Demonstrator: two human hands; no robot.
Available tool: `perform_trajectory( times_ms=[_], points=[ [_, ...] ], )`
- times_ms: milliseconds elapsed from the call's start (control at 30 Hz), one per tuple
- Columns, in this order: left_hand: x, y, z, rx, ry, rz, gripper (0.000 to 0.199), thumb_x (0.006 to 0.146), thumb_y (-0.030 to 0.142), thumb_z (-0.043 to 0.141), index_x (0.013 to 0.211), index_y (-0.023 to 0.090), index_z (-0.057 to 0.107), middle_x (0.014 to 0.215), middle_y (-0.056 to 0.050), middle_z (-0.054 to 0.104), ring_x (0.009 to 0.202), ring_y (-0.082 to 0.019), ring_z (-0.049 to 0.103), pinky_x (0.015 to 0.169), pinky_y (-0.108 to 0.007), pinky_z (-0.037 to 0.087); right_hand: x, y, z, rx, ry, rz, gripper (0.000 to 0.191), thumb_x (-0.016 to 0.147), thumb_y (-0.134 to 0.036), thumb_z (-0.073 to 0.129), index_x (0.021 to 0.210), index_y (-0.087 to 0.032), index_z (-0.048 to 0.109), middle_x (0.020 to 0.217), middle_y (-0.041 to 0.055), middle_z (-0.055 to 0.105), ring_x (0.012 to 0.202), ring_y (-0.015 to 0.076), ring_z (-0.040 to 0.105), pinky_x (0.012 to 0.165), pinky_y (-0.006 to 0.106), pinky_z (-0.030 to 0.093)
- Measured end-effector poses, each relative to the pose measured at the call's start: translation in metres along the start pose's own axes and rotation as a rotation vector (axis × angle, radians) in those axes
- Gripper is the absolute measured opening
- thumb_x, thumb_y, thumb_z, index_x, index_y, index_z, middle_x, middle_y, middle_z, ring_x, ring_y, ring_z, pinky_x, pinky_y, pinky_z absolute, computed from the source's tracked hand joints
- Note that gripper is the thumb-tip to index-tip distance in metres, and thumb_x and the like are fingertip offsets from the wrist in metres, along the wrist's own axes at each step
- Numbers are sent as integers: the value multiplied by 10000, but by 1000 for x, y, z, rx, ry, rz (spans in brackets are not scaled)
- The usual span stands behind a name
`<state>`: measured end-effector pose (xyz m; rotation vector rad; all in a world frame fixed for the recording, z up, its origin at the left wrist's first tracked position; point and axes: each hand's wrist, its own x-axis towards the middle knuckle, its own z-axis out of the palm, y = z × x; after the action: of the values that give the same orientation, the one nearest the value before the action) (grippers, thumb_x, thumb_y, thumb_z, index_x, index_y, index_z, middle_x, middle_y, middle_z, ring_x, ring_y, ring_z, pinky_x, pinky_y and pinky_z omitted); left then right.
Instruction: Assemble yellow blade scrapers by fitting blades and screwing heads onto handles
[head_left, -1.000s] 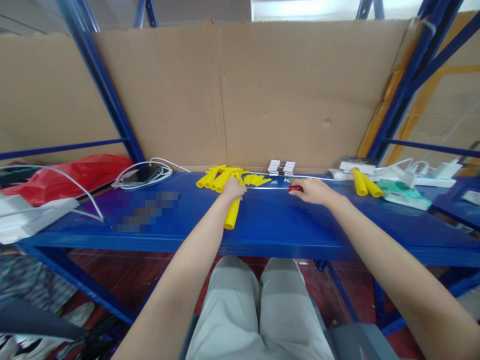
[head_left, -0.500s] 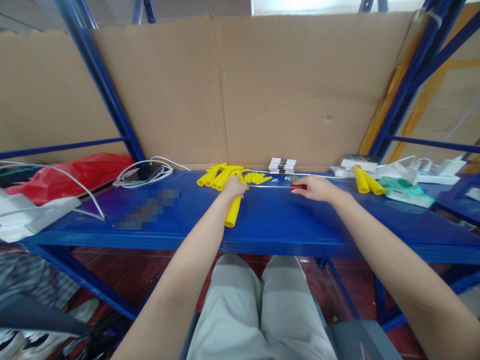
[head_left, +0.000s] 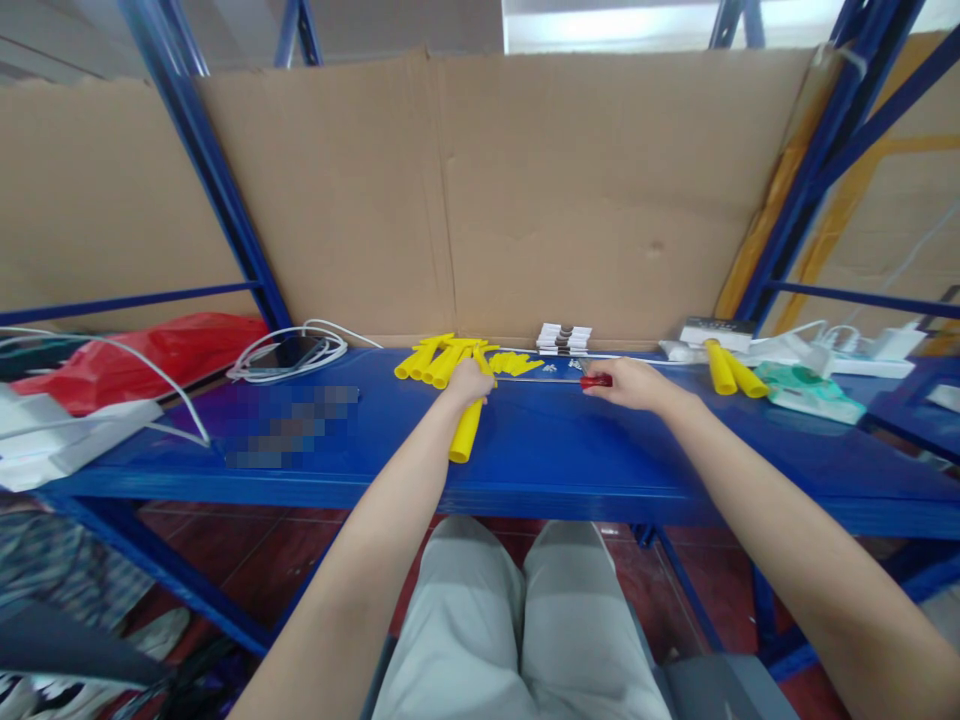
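Note:
My left hand [head_left: 471, 380] is closed around a yellow tube [head_left: 466, 436], whose open wide end points toward me over the blue table. In my right hand [head_left: 628, 385] is a screwdriver with a red handle [head_left: 598, 381]. Its long thin shaft [head_left: 536, 380] runs leftward, and the tip meets the yellow tube by my left fingers; the exact contact is hidden. Behind my left hand lie several more yellow tubes [head_left: 433, 362]. Small yellow pieces [head_left: 517, 363] and tiny pale metal-looking parts [head_left: 550, 367] rest just beyond the shaft.
White stacked pieces [head_left: 564, 338] stand against the cardboard. Two yellow tubes [head_left: 731, 370] and a green packet [head_left: 810, 390] lie at the right. Coiled white cable [head_left: 300, 350], a phone [head_left: 289, 353] and a red bag [head_left: 165, 355] sit left. Blue posts [head_left: 214, 190] rise at both sides.
The whole view has shifted slightly downward in the picture. Both hands stay in nearly the same place, still gripping the tube and the screwdriver.

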<state>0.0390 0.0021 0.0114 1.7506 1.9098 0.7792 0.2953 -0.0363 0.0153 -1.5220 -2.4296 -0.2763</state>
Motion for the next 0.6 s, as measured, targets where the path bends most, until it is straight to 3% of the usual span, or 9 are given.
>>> perform_trajectory(
  times_ms=[167,400,600],
  points=[
    [2,-2,0,38,-1,16,39,723,93,621,716,90,659,624,-102,666,607,-216,678,551,-254,506,1,0,1,18,-9,29,167,846,-344,530,859,-209,629,844,63,715,735,199,638,626,268,397],
    [0,0,-1,21,-10,23,24,732,96,632,716,83,645,667,-108,674,580,-201,671,560,-258,506,2,1,3,-11,83,31,86,786,-281,575,851,-226,565,761,26,680,649,174,595,570,248,349],
    [-2,0,-1,25,-4,13,38,740,96,616,724,86,649,658,-99,673,583,-192,670,558,-245,505,0,-1,0,23,-12,12,128,858,-316,524,832,-211,591,832,60,697,732,195,623,629,264,383]
  ],
)
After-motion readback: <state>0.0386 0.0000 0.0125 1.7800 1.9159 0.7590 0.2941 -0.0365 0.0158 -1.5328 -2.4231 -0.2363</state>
